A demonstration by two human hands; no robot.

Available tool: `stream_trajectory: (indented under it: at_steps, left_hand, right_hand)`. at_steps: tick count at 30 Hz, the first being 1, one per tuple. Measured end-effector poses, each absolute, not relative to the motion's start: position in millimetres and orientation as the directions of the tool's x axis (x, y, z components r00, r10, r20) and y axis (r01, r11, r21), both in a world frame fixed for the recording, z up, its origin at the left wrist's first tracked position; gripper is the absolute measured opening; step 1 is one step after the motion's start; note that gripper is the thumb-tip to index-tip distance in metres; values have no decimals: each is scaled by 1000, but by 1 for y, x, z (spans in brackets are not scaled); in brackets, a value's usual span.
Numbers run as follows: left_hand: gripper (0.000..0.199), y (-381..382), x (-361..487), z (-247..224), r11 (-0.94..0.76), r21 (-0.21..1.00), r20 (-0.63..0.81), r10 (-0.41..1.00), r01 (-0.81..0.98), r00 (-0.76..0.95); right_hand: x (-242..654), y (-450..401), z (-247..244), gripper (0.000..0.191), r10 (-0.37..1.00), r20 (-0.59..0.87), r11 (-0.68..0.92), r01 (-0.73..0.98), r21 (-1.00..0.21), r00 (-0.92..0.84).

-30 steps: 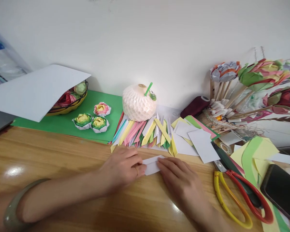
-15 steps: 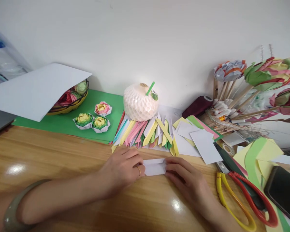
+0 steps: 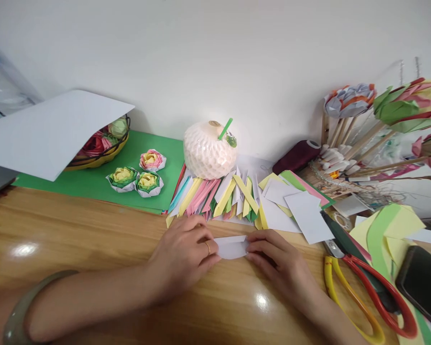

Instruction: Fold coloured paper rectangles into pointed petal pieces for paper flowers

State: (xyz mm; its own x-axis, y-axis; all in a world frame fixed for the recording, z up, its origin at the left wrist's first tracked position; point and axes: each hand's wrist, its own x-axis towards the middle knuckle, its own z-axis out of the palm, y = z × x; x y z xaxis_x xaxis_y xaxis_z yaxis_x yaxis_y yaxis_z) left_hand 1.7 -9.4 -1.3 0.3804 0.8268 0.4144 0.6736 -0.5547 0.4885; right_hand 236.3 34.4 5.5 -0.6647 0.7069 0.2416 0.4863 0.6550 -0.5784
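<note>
A small piece of white paper, partly folded along its far edge, lies between both hands near the middle of the table. My left hand, with a ring on one finger and a bangle on the wrist, grips its left end. Its right end is pinched by my right hand, the fingertips curled at the edge. The near side of the paper bows up slightly. Just beyond the hands lies a row of folded paper strips in several colours.
A white textured ornament stands behind the strips. Three paper flowers sit on green paper at left, beside a basket under a white sheet. At right lie scissors, a phone, a thread spool and paper pieces.
The near edge of the white paper has lifted into a curve, where it lay flatter before. Both hands keep their hold, with the left fingers slightly shifted.
</note>
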Motion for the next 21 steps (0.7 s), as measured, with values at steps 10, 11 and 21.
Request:
stream_trajectory:
  at_steps: [10,11,21]
  left_hand:
    - [12,-9,8,3,-384,603,259,923,700,283]
    - [12,-9,8,3,-378,593,253,926,711,281]
    - [9,-9,12,4,-360,560,217,933,746,287]
  right_hand:
    - [226,31,6,12,783,205,564,530,-633,-588]
    - [225,30,5,11,790,208,559,538,-631,-577]
    - [221,28,4,11,811,217,537,547,-642,-543]
